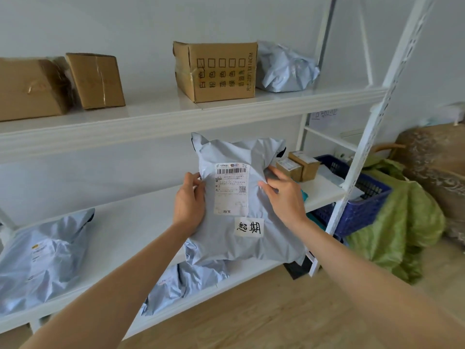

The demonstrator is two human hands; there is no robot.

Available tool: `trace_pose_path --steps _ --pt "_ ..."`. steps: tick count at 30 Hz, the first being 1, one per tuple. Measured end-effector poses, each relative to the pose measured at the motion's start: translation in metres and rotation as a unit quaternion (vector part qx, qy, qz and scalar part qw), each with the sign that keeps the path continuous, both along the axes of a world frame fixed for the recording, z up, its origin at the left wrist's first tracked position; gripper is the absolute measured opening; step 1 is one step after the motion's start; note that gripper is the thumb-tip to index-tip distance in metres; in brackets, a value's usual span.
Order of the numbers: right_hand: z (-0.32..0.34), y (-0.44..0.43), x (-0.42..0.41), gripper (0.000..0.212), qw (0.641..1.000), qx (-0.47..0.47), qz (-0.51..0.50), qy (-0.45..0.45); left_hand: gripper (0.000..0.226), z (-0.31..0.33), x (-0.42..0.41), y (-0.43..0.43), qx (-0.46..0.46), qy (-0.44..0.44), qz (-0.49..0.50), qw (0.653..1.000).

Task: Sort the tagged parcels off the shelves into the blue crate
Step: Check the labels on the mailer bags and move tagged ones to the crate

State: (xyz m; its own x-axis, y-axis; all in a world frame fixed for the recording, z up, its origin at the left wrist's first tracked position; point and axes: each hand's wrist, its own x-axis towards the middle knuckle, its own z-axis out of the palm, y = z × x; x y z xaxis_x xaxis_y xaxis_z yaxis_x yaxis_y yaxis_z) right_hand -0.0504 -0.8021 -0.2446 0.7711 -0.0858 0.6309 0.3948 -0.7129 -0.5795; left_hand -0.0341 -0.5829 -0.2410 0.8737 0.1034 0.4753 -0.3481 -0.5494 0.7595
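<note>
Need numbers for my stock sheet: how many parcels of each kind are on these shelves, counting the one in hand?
Cardboard boxes: 5
Grey mailer bags: 4, one of them held between the left hand and the right hand
Total: 9

One grey parcel (241, 205), handwritten white tag (249, 227), was held upright above the shelf (125, 222) front edge; blue crate (362, 210) stood past its right end.
</note>
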Motion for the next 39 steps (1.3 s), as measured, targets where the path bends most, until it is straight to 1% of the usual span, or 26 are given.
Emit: trace_pose_path --steps 2,5,7,11,15,18,20,23,27,32,35,39 --pt "0.001 -0.020 -0.002 0.029 1.000 0.007 -0.012 0.008 0.016 0.004 0.004 -0.019 0.013 0.006 -0.014 1.000" --pt "0.004 -0.063 -0.010 0.024 0.999 0.009 -0.037 0.018 0.014 0.006 0.013 -0.059 0.026 0.005 -0.051 0.998" --pt "0.008 -0.090 -0.013 0.027 0.998 0.011 -0.048 0.028 0.014 0.007 0.018 -0.084 0.033 0.007 -0.060 0.998" --pt "0.007 -0.152 -0.020 0.024 0.997 0.008 -0.068 0.036 0.008 0.006 0.023 -0.147 0.023 0.022 -0.092 0.995" --pt "0.008 -0.228 -0.025 0.026 0.994 0.006 -0.091 0.060 0.008 0.005 0.026 -0.227 0.013 0.052 -0.116 0.992" --pt "0.012 -0.285 -0.032 0.027 0.993 0.008 -0.102 0.061 0.017 0.004 0.026 -0.290 0.005 0.062 -0.133 0.989" --pt "0.010 -0.322 -0.033 0.025 0.991 -0.002 -0.114 0.068 0.017 0.001 0.027 -0.328 -0.001 0.071 -0.139 0.988" --pt "0.000 -0.384 -0.034 0.023 0.989 -0.004 -0.123 0.087 0.014 -0.006 0.025 -0.386 -0.002 0.085 -0.144 0.986" --pt "-0.015 -0.454 -0.038 0.027 0.986 -0.012 -0.138 0.093 0.016 -0.018 0.023 -0.454 0.001 0.097 -0.159 0.983" --pt "-0.033 -0.515 -0.041 0.030 0.981 -0.023 -0.165 0.099 0.011 -0.032 0.030 -0.519 0.007 0.111 -0.181 0.977" --pt "-0.046 -0.551 -0.033 0.027 0.977 -0.042 -0.183 0.101 0.014 -0.047 0.044 -0.556 0.011 0.131 -0.196 0.972" --pt "-0.056 -0.598 -0.010 0.030 0.968 -0.039 -0.202 0.144 0.016 -0.059 0.070 -0.605 0.010 0.143 -0.216 0.966"
